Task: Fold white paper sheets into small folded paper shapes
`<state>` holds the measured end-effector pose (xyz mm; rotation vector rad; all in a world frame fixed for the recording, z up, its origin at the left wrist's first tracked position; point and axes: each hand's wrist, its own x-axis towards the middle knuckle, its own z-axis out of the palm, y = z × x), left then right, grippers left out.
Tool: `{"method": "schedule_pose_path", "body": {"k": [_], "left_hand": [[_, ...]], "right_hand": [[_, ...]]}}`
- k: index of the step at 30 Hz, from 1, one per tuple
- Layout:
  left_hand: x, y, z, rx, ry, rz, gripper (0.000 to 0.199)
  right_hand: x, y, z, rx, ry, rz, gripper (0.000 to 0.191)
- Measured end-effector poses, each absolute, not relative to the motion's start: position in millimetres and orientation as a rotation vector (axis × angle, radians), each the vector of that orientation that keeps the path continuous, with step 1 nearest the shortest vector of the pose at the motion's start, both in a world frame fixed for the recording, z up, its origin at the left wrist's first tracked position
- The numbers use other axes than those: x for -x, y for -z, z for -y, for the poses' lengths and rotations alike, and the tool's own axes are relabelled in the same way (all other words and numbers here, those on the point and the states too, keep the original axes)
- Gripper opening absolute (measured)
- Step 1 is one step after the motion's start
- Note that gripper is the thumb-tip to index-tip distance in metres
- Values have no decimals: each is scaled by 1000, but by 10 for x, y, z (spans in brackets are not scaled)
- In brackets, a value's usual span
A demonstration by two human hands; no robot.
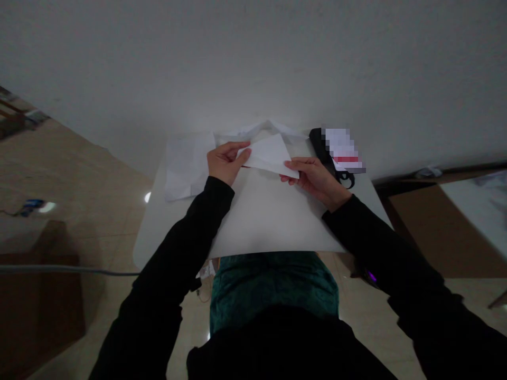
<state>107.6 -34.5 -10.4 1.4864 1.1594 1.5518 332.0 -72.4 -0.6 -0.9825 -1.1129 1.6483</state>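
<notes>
A piece of white paper (pixel 267 150), folded by the look of its straight slanted edges, is held up above the white table (pixel 253 221). My left hand (pixel 226 162) pinches its left end between thumb and fingers. At the lower right corner, my right hand (pixel 312 178) grips it, thumb on top and fingers beneath. Left of my left hand lies a flat white sheet (pixel 184 169) with creases. Behind the held paper, more folded white paper (pixel 283 130) rests along the wall side of the table.
At the table's right back sits a black object (pixel 318 141) beside a pixelated white and red item (pixel 344 150). A pair of dark loops, perhaps scissor handles (pixel 347 180), lies near it. The wall (pixel 253 63) borders the table's far edge. A grey cable (pixel 67 270) runs at left.
</notes>
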Motion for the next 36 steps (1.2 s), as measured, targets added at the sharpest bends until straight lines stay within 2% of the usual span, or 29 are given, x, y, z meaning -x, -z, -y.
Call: {"method": "schedule_pose_path", "body": {"k": [4, 25, 31, 36], "left_hand": [[-1064, 74, 359, -1566, -1599, -1170, 13], [-1010, 2, 389, -1668, -1572, -1264, 10], [-985, -43, 410, -1680, -1496, -1233, 14], [-949, -74, 418, -1569, -1396, -1036, 18]], "right_hand": [[-3290, 33, 728, 1006, -1663, 1043, 15], [-3243, 31, 763, 1026, -1642, 923, 11], [-3278, 98, 725, 988, -1586, 998, 20], [-3379, 92, 658, 976, -1383, 1059, 40]]}}
